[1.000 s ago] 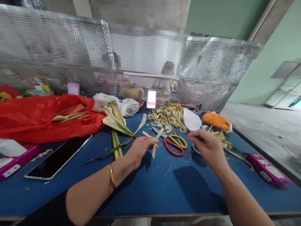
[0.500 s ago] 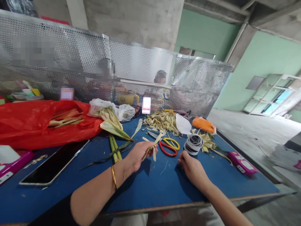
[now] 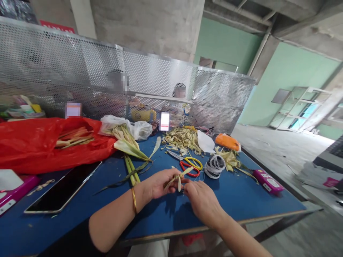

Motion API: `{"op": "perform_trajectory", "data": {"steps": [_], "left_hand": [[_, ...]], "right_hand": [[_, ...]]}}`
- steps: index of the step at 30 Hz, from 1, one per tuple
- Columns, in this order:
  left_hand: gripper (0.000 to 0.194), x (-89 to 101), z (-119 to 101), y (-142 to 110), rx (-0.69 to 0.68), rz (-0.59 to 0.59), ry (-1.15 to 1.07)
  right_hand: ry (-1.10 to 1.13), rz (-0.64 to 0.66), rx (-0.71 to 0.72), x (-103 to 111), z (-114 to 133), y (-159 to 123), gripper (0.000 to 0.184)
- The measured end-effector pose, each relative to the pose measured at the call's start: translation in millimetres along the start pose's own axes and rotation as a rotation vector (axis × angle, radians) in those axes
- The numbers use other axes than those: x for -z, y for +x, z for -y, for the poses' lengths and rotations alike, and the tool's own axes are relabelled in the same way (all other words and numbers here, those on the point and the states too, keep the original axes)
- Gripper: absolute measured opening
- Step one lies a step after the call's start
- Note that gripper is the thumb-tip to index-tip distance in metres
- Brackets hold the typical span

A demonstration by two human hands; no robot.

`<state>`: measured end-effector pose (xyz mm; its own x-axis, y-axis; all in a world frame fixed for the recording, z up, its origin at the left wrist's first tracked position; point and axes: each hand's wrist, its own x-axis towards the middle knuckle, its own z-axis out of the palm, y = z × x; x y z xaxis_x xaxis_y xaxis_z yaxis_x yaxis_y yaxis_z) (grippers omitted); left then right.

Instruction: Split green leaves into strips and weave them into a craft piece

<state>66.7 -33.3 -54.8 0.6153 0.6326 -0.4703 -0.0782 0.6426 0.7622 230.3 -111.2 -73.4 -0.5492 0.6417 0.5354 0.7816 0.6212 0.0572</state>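
My left hand (image 3: 164, 184), with a gold bangle at the wrist, pinches a small piece of folded pale husk strips (image 3: 180, 181) whose ends stick out past the fingers. Close against it, my right hand (image 3: 202, 201) is closed, thumb and fingertips together on a fine thread (image 3: 203, 175), which is barely visible. Just beyond the right hand stands a spool of white thread (image 3: 214, 166) on a dark core. Scissors (image 3: 191, 166) with one red and one yellow handle lie beyond both hands, blades pointing away to the left.
Green stalks (image 3: 131, 171) and a red plastic bag (image 3: 32, 142) of husks lie left, near a dark phone (image 3: 64, 189). Behind the scissors is a heap of husk shreds (image 3: 184, 138). An orange packet (image 3: 228, 141) and a purple box (image 3: 268, 181) lie right. A perforated metal screen (image 3: 158, 78) closes the back.
My right hand has moved left from beside the spool to meet my left hand. The left hand still holds the husk piece, now turned slightly. The view has shifted a little.
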Motion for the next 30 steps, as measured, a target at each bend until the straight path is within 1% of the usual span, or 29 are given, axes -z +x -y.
{"op": "perform_trajectory", "data": {"steps": [2,5,7,10,13,14,16,17,18,19,20,21,22,24,25,27,30], "left_hand": [[0.018,4.4,-0.7,3.0,0.097,0.034,-0.081],[0.017,9.9,-1.1,5.7,0.167,0.102,-0.163],[0.016,11.4,-0.2,6.2,0.199,0.143,-0.175],[0.014,10.6,1.9,6.0,0.198,0.182,-0.187],[0.015,9.4,2.2,6.0,0.16,0.149,-0.208],[0.016,9.4,1.6,6.1,0.141,0.123,-0.218],[0.018,9.9,-0.1,6.3,0.096,0.071,-0.228],[0.019,10.2,-0.8,6.4,0.074,0.051,-0.224],[0.018,10.5,-1.4,6.4,0.053,0.034,-0.214],[0.018,10.7,-1.8,6.5,0.036,0.019,-0.201],[0.018,10.7,-1.9,6.5,0.025,0.005,-0.188],[0.017,10.6,-1.9,6.4,0.017,-0.006,-0.174],[0.018,10.3,-1.8,6.3,0.01,-0.012,-0.163],[0.019,9.6,-1.9,5.8,0.006,-0.014,-0.15],[0.019,9.3,-2.3,5.5,0.006,-0.016,-0.147],[0.02,9.2,-3.5,5.0,-0.005,-0.027,-0.15],[0.021,10.6,-6.2,5.1,-0.037,-0.059,-0.176]], "right_hand": [[0.035,0.015,0.052,-1.7,4.7,5.5,0.016],[0.053,0.051,0.133,-3.5,8.6,7.7,0.02],[0.049,0.079,0.149,-5.1,9.6,5.4,0.021],[0.067,0.083,0.121,-7.4,11.0,-1.1,0.02],[0.167,0.07,0.095,-4.2,10.9,-5.5,0.02],[0.198,0.046,0.072,-0.7,8.8,-5.5,0.019],[0.186,-0.058,-0.044,10.1,-1.2,-2.8,0.015],[0.124,-0.151,-0.154,16.9,-9.5,-0.2,0.014],[0.001,-0.228,-0.299,24.0,-19.6,3.1,0.016],[-0.154,-0.272,-0.421,30.7,-30.8,6.8,0.022],[-0.291,-0.254,-0.522,36.6,-42.2,10.6,0.036],[-0.393,-0.178,-0.602,41.1,-53.0,14.2,0.046],[-0.457,-0.066,-0.679,44.1,-62.2,17.4,0.052],[-0.497,0.129,-0.786,45.9,-75.0,22.3,0.058],[-0.491,0.206,-0.822,45.6,-78.7,24.0,0.059],[-0.449,0.308,-0.87,45.8,-83.7,26.1,0.058],[-0.323,0.44,-0.896,55.6,-94.9,25.7,0.047]]}}
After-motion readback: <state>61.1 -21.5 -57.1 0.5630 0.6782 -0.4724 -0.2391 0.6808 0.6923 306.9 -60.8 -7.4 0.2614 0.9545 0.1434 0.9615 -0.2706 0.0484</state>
